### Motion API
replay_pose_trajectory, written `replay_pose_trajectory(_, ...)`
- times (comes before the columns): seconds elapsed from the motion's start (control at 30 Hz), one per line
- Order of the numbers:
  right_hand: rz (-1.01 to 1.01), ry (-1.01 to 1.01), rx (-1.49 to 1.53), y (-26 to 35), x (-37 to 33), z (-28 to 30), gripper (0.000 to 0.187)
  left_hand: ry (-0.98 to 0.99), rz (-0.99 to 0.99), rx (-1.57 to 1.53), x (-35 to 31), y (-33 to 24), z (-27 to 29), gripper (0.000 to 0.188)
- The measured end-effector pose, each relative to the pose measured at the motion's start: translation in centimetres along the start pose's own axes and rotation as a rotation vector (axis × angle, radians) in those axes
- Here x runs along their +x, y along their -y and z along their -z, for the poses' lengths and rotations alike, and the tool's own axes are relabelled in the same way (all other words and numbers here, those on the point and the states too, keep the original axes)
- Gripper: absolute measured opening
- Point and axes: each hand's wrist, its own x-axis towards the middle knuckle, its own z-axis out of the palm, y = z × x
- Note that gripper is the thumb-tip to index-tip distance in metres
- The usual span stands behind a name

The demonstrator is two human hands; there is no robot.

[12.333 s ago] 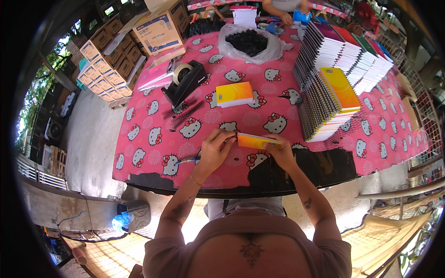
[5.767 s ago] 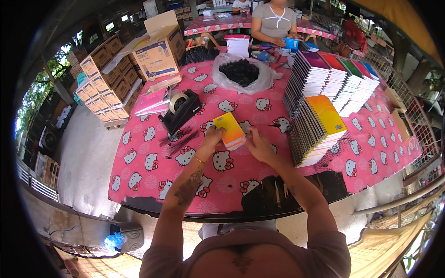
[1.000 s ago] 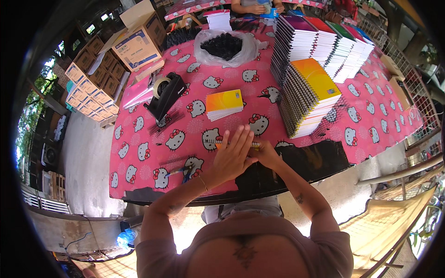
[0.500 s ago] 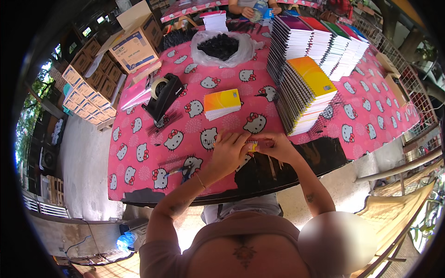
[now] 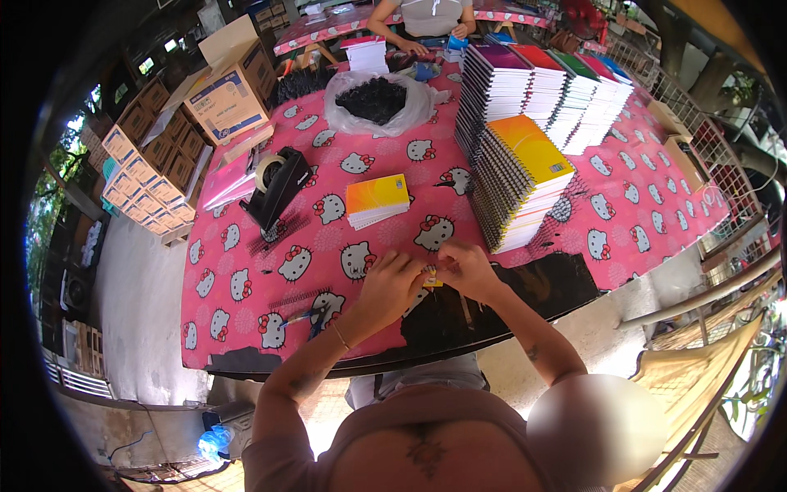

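Near the table's front edge, a small yellow notebook (image 5: 434, 283) shows between my hands, mostly covered by fingers. My left hand (image 5: 392, 284) is closed on it from the left. On the other side, my right hand (image 5: 466, 271) has its fingers pinched together at the notebook's upper edge; what lies between those fingertips is hidden. Just beyond sits a short stack of small yellow-orange notebooks (image 5: 377, 199). Left of my left wrist lie a loose black spiral coil (image 5: 299, 298) and a tool with dark handles (image 5: 316, 321).
Yellow spiral notebooks (image 5: 525, 176) rise in a tall stack at right, with coloured notebook stacks (image 5: 537, 86) behind. A black tape dispenser (image 5: 279, 187) stands left. A plastic bag of black coils (image 5: 373, 100) lies farther back. Cartons (image 5: 229, 94) stand left; another person (image 5: 430, 18) sits opposite.
My right hand has turned and its fingers have drawn together at the notebook's top edge. The view has shifted slightly. Across the table, the other person's hands have moved apart.
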Motion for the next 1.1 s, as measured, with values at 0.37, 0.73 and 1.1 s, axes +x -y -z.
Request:
replay_pose_trajectory(0.37, -0.047, -0.432, 0.389, 12.6, 1.1, 8.6, 0.061, -0.454, -0.253, -0.231, 14.1, -6.5, 8.9, 0.031)
replay_pose_trajectory(0.73, -0.392, -0.179, -0.300, 2.4, 7.1, 24.0, 0.056, -0.349, -0.181, -0.052, 26.7, -1.8, -0.5, 0.031)
replay_pose_trajectory(1.1, 0.329, -0.315, -0.104, 11.8, -0.6, 11.2, 0.026, -0.053, -0.079, 0.254, 3.2, 16.2, -0.5, 0.022)
